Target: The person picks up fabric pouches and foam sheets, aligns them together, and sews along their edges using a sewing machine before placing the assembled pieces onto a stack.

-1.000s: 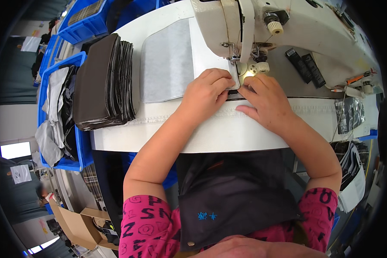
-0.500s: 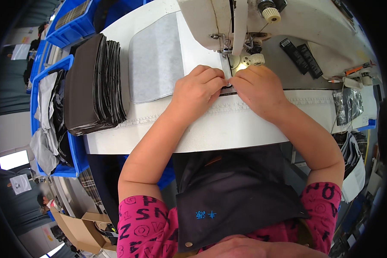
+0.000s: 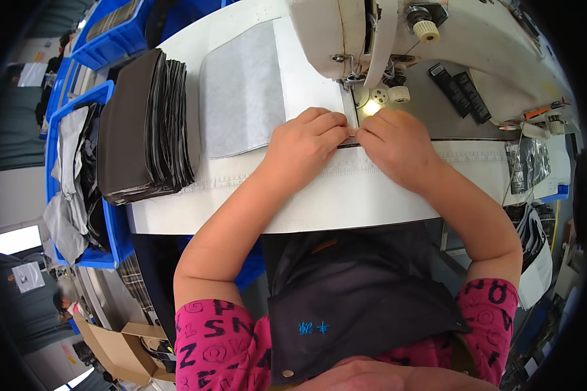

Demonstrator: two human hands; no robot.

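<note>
Head view: both hands at the needle, strip barely started

Head camera looks down on my two hands, together at twelve o'clock on the white counter. My left hand and my right hand sit knuckle to knuckle, fingertips pinching down on a thin dark strip that lies flat between them, just below the presser foot of the cream sewing machine. Both hands are closed onto that strip and pressing it to the counter; I cannot tell whether its end is under the needle yet, as my fingers hide it.

At ten o'clock from my left hand lies a grey fabric panel, flat and untouched. Further out at nine o'clock stands a thick stack of dark cut pieces, beside a blue bin holding grey cloth. At three o'clock a long pale band with a stitched texture runs right from my hands across the counter.

By my reckoning the work is early: the piece is being lined up at the foot, and the tall stack suggests plenty remains unsewn.
</note>
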